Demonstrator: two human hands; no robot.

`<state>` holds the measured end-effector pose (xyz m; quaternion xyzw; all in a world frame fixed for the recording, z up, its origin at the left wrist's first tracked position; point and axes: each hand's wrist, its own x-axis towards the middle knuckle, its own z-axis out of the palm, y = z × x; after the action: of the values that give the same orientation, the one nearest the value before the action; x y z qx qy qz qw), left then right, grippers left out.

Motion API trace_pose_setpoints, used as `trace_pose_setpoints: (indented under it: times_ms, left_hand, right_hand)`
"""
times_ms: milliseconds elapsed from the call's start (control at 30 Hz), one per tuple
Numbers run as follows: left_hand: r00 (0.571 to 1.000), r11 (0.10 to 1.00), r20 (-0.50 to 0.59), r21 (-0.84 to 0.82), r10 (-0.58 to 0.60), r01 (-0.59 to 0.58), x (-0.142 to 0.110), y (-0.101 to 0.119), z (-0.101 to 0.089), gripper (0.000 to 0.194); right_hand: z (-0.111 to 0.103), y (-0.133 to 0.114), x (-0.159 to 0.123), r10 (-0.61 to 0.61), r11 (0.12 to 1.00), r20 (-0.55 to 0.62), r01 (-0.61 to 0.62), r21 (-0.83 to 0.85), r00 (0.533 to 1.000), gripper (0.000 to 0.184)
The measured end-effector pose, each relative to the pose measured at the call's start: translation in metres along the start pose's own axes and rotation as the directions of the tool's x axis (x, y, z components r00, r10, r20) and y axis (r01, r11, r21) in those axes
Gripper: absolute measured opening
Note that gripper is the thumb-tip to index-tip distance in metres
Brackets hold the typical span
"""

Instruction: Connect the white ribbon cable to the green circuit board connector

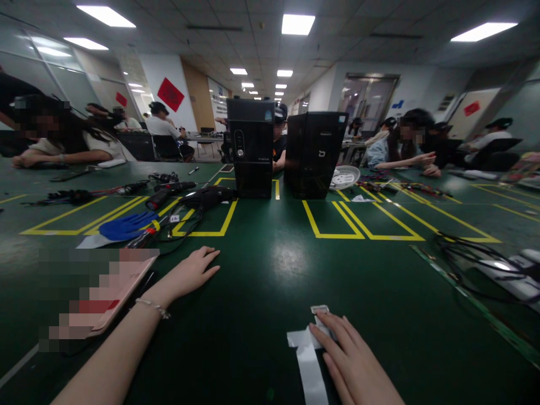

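Note:
My left hand (192, 274) rests on the green tabletop (257, 315) with its fingers stretched out and nothing in them. Beside its forearm lies a pink flat item (126, 289), partly blurred out. At the lower right, my right hand (348, 349) lies flat, fingers extended. Its fingertips touch whitish tape strips (310, 365) on the table, one running towards me and a shorter one crossing it. A small pale piece (319, 309) shows just beyond the fingertips. Part of the strips is hidden under the hand.
Two black computer towers (255, 152) (316, 154) stand upright ahead. Left of them lie a blue glove (129, 226) and black corded tools (206, 197). A white basket (345, 177) sits behind the right tower. Cables (455, 259) and a green strip (472, 298) lie at right. Several people sit around.

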<state>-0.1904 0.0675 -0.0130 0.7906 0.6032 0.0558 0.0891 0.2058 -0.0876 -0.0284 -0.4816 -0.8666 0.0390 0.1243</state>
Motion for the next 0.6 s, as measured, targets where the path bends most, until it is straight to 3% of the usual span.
trace_pose_setpoints:
  times_ms: [167,367,600]
  left_hand:
    - [0.998,0.999,-0.037,0.003,0.043,-0.043,0.002,-0.002,0.003,0.060]
    - [0.999,1.000,-0.025,-0.003,0.031,-0.031,0.002,-0.004,0.003,0.061]
    - [0.999,0.999,-0.029,0.015,0.032,-0.031,0.001,-0.004,0.003,0.062]
  right_hand:
    - [0.000,-0.025,0.025,0.056,0.996,0.168,-0.067,0.061,0.984,0.044]
    - [-0.003,-0.046,0.046,0.089,0.990,0.281,-0.116,0.082,0.956,0.050]
    - [0.004,-0.062,0.056,0.042,0.973,0.293,-0.105,0.204,0.955,0.055]
